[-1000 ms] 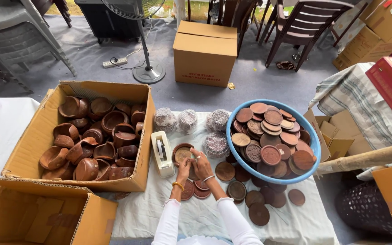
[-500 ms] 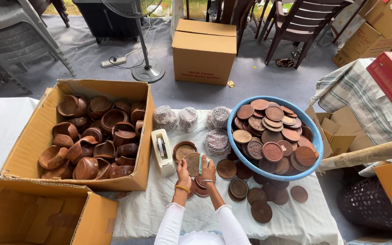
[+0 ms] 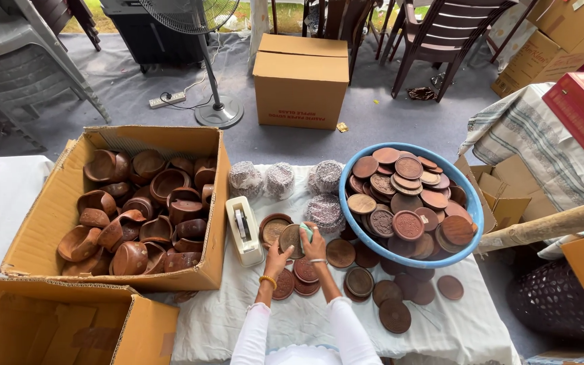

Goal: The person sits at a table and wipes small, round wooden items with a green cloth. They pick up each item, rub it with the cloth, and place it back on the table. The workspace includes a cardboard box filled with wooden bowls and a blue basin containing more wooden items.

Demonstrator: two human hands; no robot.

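My left hand and my right hand meet over a white-clothed table, both gripping a round brown wooden lid held on edge. The right hand also presses a small green cloth against the lid. Just behind the hands lies a shallow wooden bowl. Several flat brown lids lie loose on the cloth to the right and under my wrists.
A blue basin heaped with lids stands at right. A cardboard box of wooden bowls sits at left, a white tape dispenser beside it. Wrapped lid stacks line the far edge. A fan, boxes and chairs stand beyond.
My hands have lifted the lid off the table and moved it slightly forward and right, turning it more upright; the green cloth now shows against it.
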